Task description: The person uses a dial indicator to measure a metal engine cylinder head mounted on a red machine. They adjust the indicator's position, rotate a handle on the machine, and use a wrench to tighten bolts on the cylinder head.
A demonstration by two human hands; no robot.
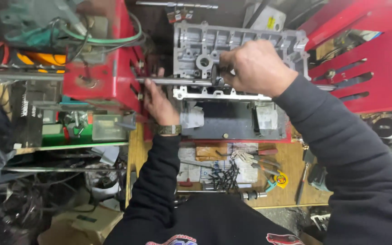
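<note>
A grey cast-metal engine head (232, 41) lies on a dark red-edged stand (232, 122) in front of me. A long steel rod (182, 81) runs horizontally across its near edge. My left hand (159, 102) grips the rod to the left of the casting, next to a red metal frame (100, 68). My right hand (255, 66) rests on the casting and is closed around a dark tool handle (215, 72) at the rod. Both arms wear black sleeves, and a watch band sits on my left wrist.
A wooden bench (291, 159) below the stand holds papers, several black screws (225, 177), keys, a yellow tape measure (281, 178) and hand tools. A red slotted panel (368, 72) stands at the right. Cables, boxes and clutter fill the left side.
</note>
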